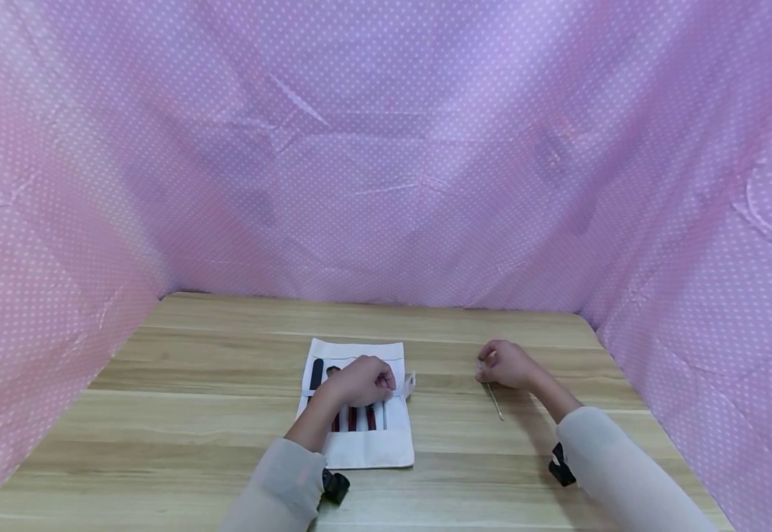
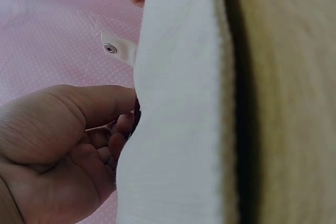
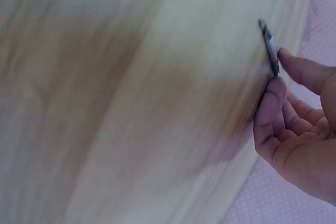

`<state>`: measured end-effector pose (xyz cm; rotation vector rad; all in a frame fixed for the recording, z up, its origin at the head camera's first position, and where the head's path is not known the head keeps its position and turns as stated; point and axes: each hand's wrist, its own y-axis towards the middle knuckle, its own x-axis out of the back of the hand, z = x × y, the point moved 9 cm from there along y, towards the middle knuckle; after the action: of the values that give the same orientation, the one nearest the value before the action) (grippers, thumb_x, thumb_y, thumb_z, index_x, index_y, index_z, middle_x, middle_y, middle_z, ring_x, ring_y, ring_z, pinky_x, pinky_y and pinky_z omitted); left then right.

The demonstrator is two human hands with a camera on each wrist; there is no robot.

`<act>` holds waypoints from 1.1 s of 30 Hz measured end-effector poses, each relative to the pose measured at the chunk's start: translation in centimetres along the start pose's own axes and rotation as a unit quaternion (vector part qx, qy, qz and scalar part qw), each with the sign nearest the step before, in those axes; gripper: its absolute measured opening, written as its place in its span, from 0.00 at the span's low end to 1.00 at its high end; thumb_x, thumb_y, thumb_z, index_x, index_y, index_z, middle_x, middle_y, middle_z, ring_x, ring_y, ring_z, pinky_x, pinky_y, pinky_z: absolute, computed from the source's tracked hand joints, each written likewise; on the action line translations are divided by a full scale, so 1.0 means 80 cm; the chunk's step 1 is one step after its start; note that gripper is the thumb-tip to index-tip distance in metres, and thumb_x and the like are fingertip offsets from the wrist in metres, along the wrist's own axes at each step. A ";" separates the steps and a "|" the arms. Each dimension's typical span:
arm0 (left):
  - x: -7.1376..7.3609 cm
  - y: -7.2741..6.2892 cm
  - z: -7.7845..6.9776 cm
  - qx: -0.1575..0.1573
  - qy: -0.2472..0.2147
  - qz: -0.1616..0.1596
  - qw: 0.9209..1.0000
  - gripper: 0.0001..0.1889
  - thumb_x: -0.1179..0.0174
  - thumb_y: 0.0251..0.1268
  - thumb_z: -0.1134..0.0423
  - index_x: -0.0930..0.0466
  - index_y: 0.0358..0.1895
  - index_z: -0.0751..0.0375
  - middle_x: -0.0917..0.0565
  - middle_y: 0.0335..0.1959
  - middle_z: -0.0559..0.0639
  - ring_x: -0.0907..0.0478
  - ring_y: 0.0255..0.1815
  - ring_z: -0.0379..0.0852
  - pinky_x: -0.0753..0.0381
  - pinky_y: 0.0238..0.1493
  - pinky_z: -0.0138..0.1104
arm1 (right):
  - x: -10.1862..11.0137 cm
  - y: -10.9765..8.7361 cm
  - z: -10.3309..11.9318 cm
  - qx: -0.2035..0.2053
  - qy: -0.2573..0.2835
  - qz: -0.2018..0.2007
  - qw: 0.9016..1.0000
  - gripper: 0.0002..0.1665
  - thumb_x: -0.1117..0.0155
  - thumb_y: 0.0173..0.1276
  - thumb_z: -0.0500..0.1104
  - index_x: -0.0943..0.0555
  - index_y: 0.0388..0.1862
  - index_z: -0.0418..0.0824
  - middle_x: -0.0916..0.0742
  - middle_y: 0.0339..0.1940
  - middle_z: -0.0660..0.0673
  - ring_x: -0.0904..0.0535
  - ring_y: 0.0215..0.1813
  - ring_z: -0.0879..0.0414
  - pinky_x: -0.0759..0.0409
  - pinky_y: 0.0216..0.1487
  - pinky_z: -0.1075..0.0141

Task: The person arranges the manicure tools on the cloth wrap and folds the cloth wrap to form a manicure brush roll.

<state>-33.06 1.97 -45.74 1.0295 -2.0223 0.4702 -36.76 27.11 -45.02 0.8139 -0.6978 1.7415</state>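
Note:
A white fabric pouch (image 1: 369, 449) lies opened flat, with several slim tools tucked in its slots, some dark red and one black. My left hand (image 1: 364, 380) is over the pouch's upper middle, its fingers bent toward the white band across the tools. In the left wrist view, the thumb (image 2: 105, 103) reaches behind the pouch's raised edge, and the fingertips are partly hidden; I cannot tell whether they grip anything. Off to the right, my right hand (image 1: 508, 364) pinches a thin silver metal tool (image 3: 270, 45) between thumb and fingers, its long end slanting down toward the table.
The wooden table (image 1: 213, 421) extends around the pouch, and pink dotted cloth (image 1: 386, 214) hangs along its back and sides. A snap tab (image 1: 410, 383) sticks out from the pouch's right edge. Black wrist cameras hang below both sleeves.

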 end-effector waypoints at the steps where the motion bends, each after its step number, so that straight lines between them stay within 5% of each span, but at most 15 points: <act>1: 0.000 0.000 0.000 0.001 0.000 -0.001 1.000 0.03 0.34 0.64 0.71 0.16 0.33 0.61 0.22 0.26 0.40 0.27 0.30 0.36 0.26 0.38 0.32 | -0.002 0.001 0.001 -0.002 0.001 0.003 1.000 0.21 0.24 0.60 0.34 0.21 0.48 0.27 0.16 0.24 0.49 0.23 0.29 0.59 0.25 0.35 0.62; 12: -0.005 0.000 0.000 0.005 -0.005 0.009 1.000 0.07 0.36 0.67 0.71 0.19 0.30 0.57 0.24 0.25 0.42 0.28 0.29 0.37 0.27 0.37 0.32 | -0.011 0.005 0.016 0.028 -0.015 0.010 0.999 0.11 0.37 0.61 0.30 0.19 0.43 0.26 0.16 0.28 0.46 0.23 0.32 0.57 0.24 0.35 0.65; 19: -0.006 0.000 0.000 0.006 -0.010 0.021 1.000 0.09 0.45 0.67 0.74 0.20 0.32 0.57 0.23 0.28 0.43 0.29 0.29 0.39 0.27 0.37 0.34 | -0.009 0.015 0.026 0.043 0.044 0.007 0.998 0.10 0.45 0.72 0.30 0.20 0.46 0.26 0.19 0.31 0.44 0.25 0.32 0.57 0.26 0.34 0.68; 27: -0.007 0.000 0.000 0.003 -0.019 0.031 0.999 0.10 0.48 0.68 0.75 0.22 0.32 0.58 0.23 0.28 0.44 0.29 0.27 0.40 0.28 0.35 0.34 | -0.001 0.031 0.069 0.087 0.111 -0.024 0.990 0.16 0.49 0.75 0.31 0.24 0.55 0.21 0.18 0.41 0.32 0.24 0.38 0.56 0.23 0.37 0.68; 33: -0.007 0.000 0.000 0.004 -0.013 0.030 0.999 0.10 0.46 0.70 0.74 0.22 0.31 0.57 0.23 0.27 0.44 0.28 0.27 0.39 0.27 0.36 0.34 | 0.002 0.044 0.106 0.088 0.177 -0.042 0.979 0.14 0.51 0.77 0.32 0.26 0.55 0.24 0.20 0.42 0.37 0.23 0.41 0.53 0.16 0.43 0.64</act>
<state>-32.92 2.23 -46.18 0.9856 -2.0811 0.4990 -38.52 19.63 -40.05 0.6179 -0.2707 1.8266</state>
